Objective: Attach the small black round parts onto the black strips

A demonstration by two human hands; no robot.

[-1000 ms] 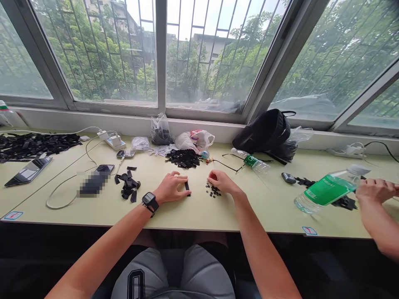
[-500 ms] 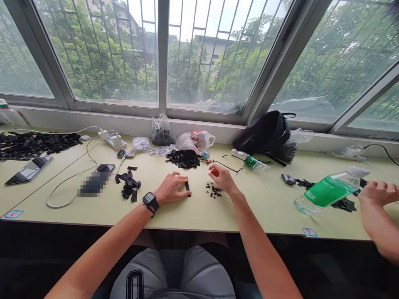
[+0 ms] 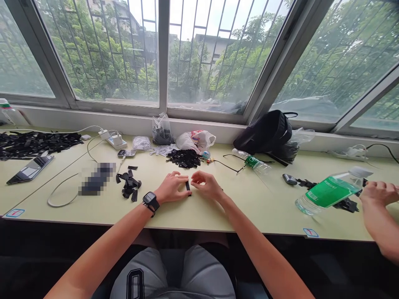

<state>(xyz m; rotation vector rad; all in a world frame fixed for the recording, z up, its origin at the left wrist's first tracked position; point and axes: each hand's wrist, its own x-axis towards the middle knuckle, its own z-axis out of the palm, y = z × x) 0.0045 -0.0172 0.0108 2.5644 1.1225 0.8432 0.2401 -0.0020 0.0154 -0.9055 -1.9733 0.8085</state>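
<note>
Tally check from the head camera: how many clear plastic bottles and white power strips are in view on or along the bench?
Clear plastic bottles: 3
White rectangular power strips: 2
Total: 5

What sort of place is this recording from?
Probably a small piecework workroom: a long shared table, heaps of small black parts, and a co-worker's hand at the same table.
</note>
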